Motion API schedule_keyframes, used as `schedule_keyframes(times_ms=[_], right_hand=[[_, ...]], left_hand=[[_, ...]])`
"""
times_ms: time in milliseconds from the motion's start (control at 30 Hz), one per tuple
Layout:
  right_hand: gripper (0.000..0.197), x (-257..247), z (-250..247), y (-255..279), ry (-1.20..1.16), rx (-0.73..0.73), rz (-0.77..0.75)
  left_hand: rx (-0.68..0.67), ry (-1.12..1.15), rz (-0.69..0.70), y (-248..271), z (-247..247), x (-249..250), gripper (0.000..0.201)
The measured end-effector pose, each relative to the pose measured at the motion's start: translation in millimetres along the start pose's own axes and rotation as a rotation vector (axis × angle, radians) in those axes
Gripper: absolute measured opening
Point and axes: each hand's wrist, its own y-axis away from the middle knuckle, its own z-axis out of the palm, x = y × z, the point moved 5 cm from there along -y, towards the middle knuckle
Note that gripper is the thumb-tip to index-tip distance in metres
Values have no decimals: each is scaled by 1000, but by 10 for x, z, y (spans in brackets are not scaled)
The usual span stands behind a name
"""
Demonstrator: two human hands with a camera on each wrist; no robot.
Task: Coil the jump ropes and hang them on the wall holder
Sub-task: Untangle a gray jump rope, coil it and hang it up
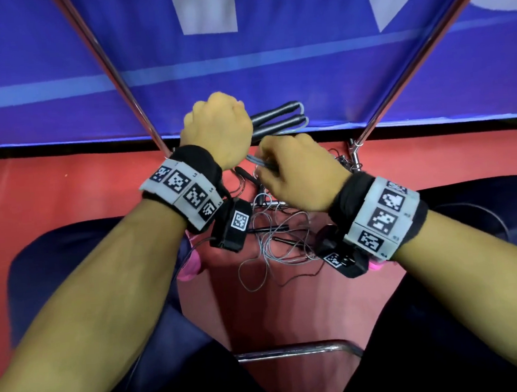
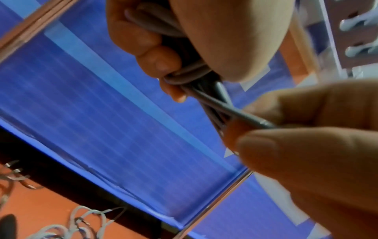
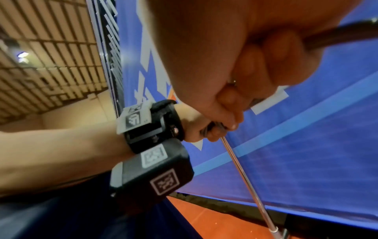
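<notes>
In the head view my left hand (image 1: 218,128) is a fist round a coiled grey jump rope, whose two dark ribbed handles (image 1: 279,117) stick out to the right. Just below it, my right hand (image 1: 269,170) pinches a grey strand of the same rope (image 1: 259,164). The left wrist view shows the left fingers (image 2: 143,40) curled over the coils (image 2: 184,76), and the right thumb and finger (image 2: 286,129) pinching the cord (image 2: 235,111) pulled taut from the bundle. In the right wrist view the right hand (image 3: 231,119) hides the pinch, with the dark handles (image 3: 337,37) behind it.
Several loose ropes (image 1: 269,235) lie tangled on the red floor (image 1: 65,192) between my knees. A blue banner (image 1: 271,55) on slanted metal poles (image 1: 125,92) stands just ahead. A board with white hooks (image 2: 358,24) shows at the upper right of the left wrist view.
</notes>
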Motion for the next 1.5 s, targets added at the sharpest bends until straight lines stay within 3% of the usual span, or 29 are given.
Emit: schedule_keyframes(times_ms=[67,200,367,567,700,800,867,933,1033,1167,1233,1500], right_hand=[[4,-21,-21,41,189,-35,-13],[19,28,-117,58,305,-108,-87],[26,334,-460,22,-89,32,-46],[21,523,-570,2,-537,-26,35],[9,551,-482,-34,-864,-35,69],[22,502,-351,-82,-785,72,31],[28,471,-281,-112,-681,165,95],[27,377,-244,-133,-686,239,118],[20,201,-199,-142,-779,278,101],[14,121,-107,-121,-845,185,120],[21,82,-84,-101,-919,125,126],[23,67,-98,-97,-904,126,137]], left_hand=[[-33,-132,0,6,64,-73,32],[-140,-344,8,132,166,-121,38],[-225,-270,407,305,242,173,36],[-254,4,568,422,75,401,50],[-276,327,456,413,-1,413,62],[-270,545,377,370,-17,357,66],[-229,602,309,305,-9,303,70],[-165,583,236,232,-10,250,72],[-76,520,163,183,-78,213,58],[-40,445,87,170,-140,181,38],[-19,395,64,145,-134,134,35],[28,327,9,108,-48,24,23]])
